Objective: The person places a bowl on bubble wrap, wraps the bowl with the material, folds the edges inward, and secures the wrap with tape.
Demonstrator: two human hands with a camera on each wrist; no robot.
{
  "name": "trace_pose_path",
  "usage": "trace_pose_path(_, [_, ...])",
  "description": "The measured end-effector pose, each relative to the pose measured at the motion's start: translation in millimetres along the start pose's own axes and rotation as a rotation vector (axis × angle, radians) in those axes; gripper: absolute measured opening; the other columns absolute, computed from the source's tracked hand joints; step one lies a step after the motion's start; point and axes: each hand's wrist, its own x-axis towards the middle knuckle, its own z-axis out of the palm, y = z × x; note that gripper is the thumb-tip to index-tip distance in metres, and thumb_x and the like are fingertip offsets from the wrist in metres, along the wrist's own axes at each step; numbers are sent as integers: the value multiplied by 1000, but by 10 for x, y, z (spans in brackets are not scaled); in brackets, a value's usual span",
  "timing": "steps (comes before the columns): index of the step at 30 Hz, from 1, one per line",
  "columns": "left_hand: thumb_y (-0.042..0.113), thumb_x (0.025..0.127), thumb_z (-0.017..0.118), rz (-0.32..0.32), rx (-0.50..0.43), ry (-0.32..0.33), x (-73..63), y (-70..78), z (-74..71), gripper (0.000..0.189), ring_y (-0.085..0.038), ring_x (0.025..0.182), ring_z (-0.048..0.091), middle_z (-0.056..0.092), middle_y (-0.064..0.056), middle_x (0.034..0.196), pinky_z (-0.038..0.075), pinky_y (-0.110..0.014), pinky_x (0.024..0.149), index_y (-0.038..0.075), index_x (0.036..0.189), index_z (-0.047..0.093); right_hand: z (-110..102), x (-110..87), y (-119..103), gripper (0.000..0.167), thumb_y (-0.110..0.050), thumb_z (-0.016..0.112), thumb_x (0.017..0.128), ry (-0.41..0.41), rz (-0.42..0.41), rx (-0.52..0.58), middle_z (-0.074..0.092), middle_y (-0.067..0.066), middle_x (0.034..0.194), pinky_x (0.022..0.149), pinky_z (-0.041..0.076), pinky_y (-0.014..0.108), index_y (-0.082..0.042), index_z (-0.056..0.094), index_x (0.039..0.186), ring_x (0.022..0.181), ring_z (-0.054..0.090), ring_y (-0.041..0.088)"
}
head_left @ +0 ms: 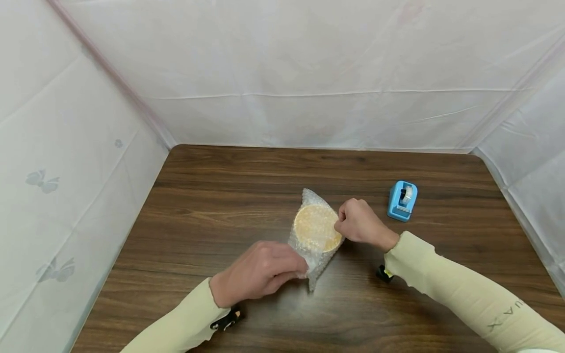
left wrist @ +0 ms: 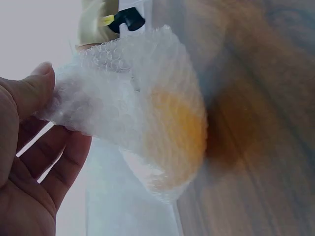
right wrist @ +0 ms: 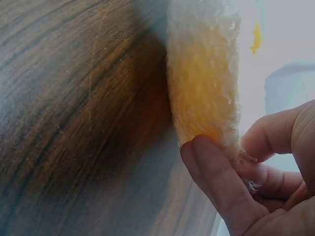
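Note:
A round yellow object [head_left: 315, 226] lies inside a sheet of bubble wrap [head_left: 312, 196] near the middle of the table. One flap of the wrap is pinched between thumb and fingers of my left hand [head_left: 265, 269], at the near left edge of the bundle. In the left wrist view the flap [left wrist: 88, 93] stretches from that hand to the yellow shape. My right hand [head_left: 362, 221] pinches the wrap at the right side of the bundle. The right wrist view shows its fingertips [right wrist: 204, 150] against the wrapped edge. Cloudy plastic blurs the object's details.
A blue tape dispenser [head_left: 402, 201] with a roll of clear tape stands to the right, beyond my right hand. The brown wooden table [head_left: 220, 196] is bordered by white sheeting [head_left: 287, 122] at the back and both sides.

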Motion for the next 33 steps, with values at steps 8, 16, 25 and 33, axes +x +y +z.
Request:
trace_pose_path(8, [11, 99, 71, -70, -41, 1, 181, -125, -32, 6, -4, 91, 69, 74, 7, 93, 57, -16, 87, 16, 97, 74, 24, 4, -23, 39, 1, 60, 79, 15, -25, -26, 38, -9, 46, 48, 34, 22, -18, 44, 49, 45, 40, 7])
trace_pose_path(16, [12, 100, 70, -238, -52, 45, 357, -228, -18, 5, -5, 90, 69, 76, 4, 98, 58, -20, 84, 13, 101, 75, 61, -22, -66, 39, 1, 61, 81, 16, -54, -31, 39, -9, 47, 47, 33, 23, -18, 45, 51, 45, 40, 7])
trace_pose_path(25, [16, 100, 70, -470, -55, 130, 506, -420, 110, 7, -4, 62, 49, 68, 3, 78, 46, -17, 61, 12, 96, 75, 96, -4, -81, 38, 3, 62, 80, 35, -104, -33, 40, -9, 48, 46, 34, 22, -17, 47, 52, 45, 40, 6])
trace_pose_path(33, [16, 97, 74, -653, -92, 196, 496, -642, 259, 6, -6, 65, 55, 74, 0, 81, 46, -19, 63, 11, 96, 78, 124, 17, -78, 36, 3, 62, 80, 30, -117, -29, 42, -8, 48, 46, 34, 22, -16, 50, 52, 45, 41, 6])
